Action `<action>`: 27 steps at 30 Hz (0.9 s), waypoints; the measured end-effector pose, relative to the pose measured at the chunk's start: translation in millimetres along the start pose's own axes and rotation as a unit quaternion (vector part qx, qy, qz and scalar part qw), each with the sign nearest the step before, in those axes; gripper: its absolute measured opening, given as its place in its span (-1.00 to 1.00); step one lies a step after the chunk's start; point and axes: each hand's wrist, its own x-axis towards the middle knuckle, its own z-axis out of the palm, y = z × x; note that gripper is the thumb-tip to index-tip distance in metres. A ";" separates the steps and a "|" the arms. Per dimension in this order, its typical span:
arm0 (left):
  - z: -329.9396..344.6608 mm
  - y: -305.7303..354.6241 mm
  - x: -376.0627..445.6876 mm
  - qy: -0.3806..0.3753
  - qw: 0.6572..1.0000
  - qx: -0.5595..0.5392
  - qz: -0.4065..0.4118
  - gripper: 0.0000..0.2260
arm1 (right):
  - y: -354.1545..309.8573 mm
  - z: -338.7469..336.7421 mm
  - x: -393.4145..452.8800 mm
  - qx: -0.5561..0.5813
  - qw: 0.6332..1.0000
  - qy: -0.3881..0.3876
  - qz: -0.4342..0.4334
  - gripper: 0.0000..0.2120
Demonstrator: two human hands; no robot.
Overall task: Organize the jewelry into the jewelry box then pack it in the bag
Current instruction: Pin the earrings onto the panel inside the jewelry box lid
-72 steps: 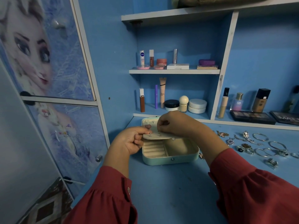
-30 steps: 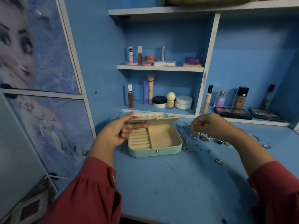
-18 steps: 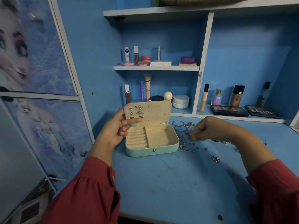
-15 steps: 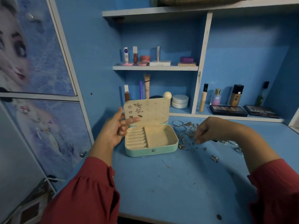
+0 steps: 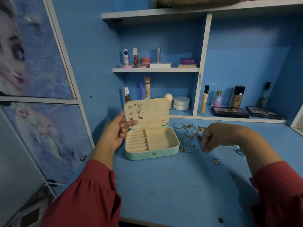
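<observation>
A mint jewelry box (image 5: 151, 154) sits open on the blue surface (image 5: 180, 185), its snap button facing the person. The cream panel (image 5: 152, 112) inside the lid stands upright, dotted with small holes, and several earrings (image 5: 138, 111) are pinned to its left part: two star shapes, a heart and a few smaller studs. The base shows ring rolls (image 5: 136, 142) on the left and a plain compartment (image 5: 161, 139) on the right; I see nothing lying in either. The left hand (image 5: 114, 132) is at the box's left side, thumb behind the panel's edge and forefinger laid across its lower left corner, so it pinches the panel. The right hand (image 5: 211, 138) hovers over the surface right of the box, knuckles up and fingers curled downward toward the loose jewelry (image 5: 190, 133); whether the fingertips hold a piece cannot be told. That jewelry lies scattered just right of the box: thin hoops (image 5: 179, 127) near the lid's corner, gold-toned pieces beside them, and one piece (image 5: 216, 161) apart, nearer the person. Both arms wear red sleeves (image 5: 91, 199). Behind, shelves (image 5: 155, 69) carry cosmetics, with bottles and two dark palettes (image 5: 229, 112) further right. The bag is not identifiable.
</observation>
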 end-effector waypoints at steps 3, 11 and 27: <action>1.2 0.8 -1.4 -0.003 1.000 -0.004 0.001 -0.75 | -1.6 -1.5 -0.5 0.020 0.998 0.050 -0.012 -0.93; -0.3 1.3 0.8 -0.008 1.000 -0.008 -0.011 -0.76 | -36.8 12.6 7.8 0.172 0.951 0.225 -0.124 -0.90; 1.3 1.8 2.8 0.004 1.000 0.019 -0.011 -0.90 | -137.9 54.8 78.1 0.241 0.921 0.256 -0.170 -0.87</action>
